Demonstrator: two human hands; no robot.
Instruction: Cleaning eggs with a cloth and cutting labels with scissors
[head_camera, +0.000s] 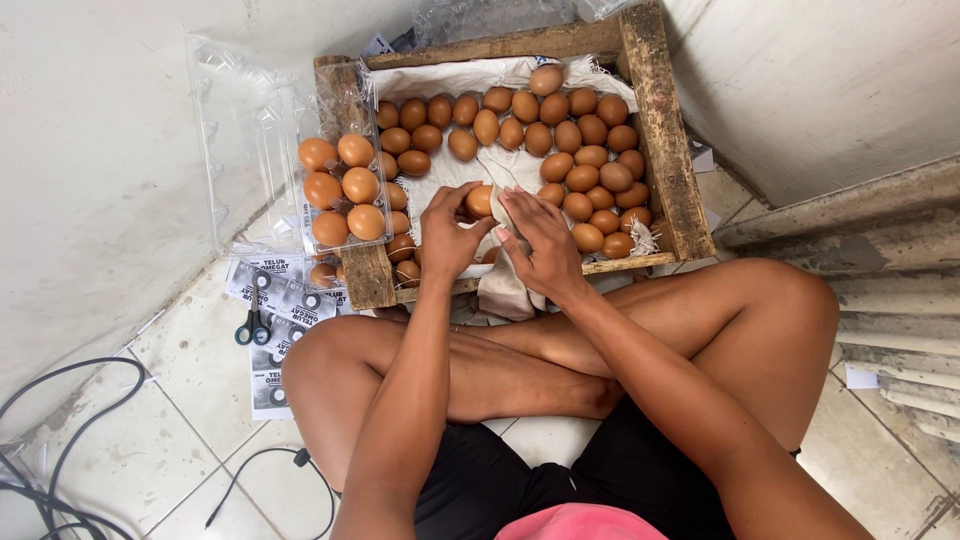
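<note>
Sitting cross-legged on the tiled floor, we have both hands over the near edge of a wooden crate (672, 150) full of brown eggs. Our left hand (448, 235) has its fingers curled around one egg (480, 200), and the thumb and the fingertips touch its shell, so this hand is grasping the egg. The egg lies just inside the near side of the crate, on the white cloth (452, 180) that lines it, and its long axis runs roughly away from us, with the far end a little to the right. Our right hand (540, 240) is just beside it, with the fingers bent and spread over a fold of the same cloth (505, 285); we see it pressing or holding the cloth, but we cannot tell if the fingers really close on it. The lower part of the egg is hidden by our left fingers. At the left, a clear plastic egg carton (345, 190) stands on the crate corner with six eggs inside, and its open lid is hard to make out against the white wall. Scissors with blue handles (253, 318) lie on printed paper labels (270, 385) on the floor, partly cut off by our knee.
</note>
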